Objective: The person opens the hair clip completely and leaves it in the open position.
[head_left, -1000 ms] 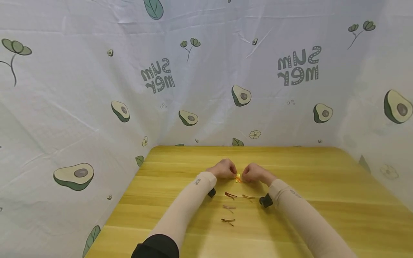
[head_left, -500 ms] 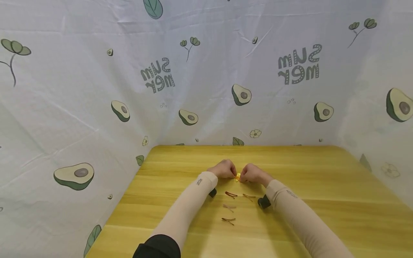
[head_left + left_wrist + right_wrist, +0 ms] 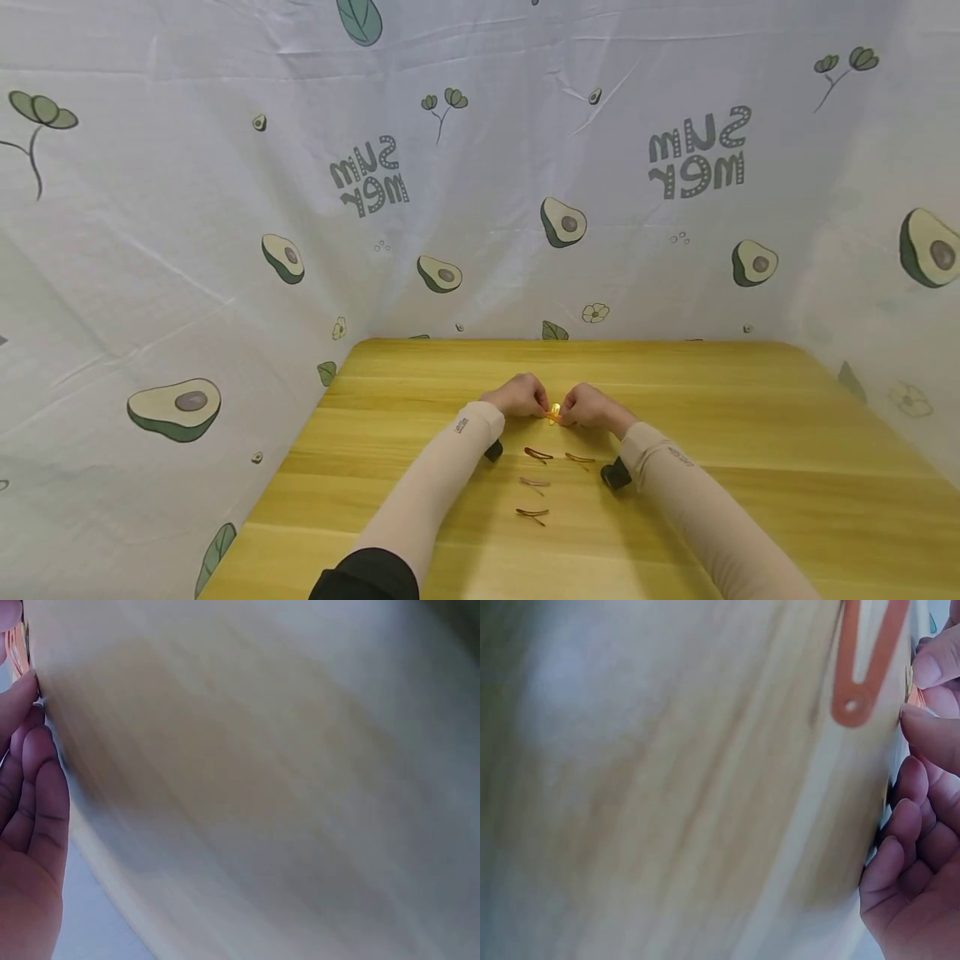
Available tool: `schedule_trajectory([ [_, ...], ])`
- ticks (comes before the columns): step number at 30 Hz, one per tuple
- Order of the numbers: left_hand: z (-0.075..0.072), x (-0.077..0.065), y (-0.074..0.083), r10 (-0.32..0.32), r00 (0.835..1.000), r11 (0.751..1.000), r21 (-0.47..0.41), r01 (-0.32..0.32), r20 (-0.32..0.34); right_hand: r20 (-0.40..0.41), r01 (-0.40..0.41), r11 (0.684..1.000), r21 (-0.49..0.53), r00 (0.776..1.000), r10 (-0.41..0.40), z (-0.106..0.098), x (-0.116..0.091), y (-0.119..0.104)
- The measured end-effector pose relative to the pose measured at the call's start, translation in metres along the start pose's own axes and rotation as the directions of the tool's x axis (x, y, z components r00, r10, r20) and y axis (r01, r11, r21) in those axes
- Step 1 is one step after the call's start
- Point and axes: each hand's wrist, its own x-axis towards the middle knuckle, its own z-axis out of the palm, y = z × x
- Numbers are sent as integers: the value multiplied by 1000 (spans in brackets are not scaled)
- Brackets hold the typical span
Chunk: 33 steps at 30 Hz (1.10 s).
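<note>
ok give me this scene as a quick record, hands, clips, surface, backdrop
left hand: pinches the orange item
right hand: pinches the orange item from the other side
between hands: orange item with a yellow item at it; exact shapes too small to tell
loose clips: four, apart on the table, nearer the person than the hands
far pair: dark red clip on the left, tan clip on the right
nearer: pinkish clip
nearest: brown clip
surface: wood-grain table
backdrop: white cloth with avocado prints
</note>
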Motion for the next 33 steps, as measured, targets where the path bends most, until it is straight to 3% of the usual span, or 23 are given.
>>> schedule_trajectory([
  [12, -2, -1, -7, 59, 997, 998, 9, -59, 46, 27, 23, 1000, 20, 999, -23, -3, -1, 0],
  [18, -3, -2, -12, 74, 996, 997, -42, -72, 49, 19, 49, 998, 40, 999, -50, -6, -4, -2],
  [26, -6, -7, -11, 84, 996, 986, -150, -77, 40, -9, 201, 979, 31, 980, -201, -14, -11, 1],
  [33, -2, -17, -6, 86, 996, 976, -199, -82, 11, -73, 105, 994, -9, 992, -106, -8, -19, -11],
])
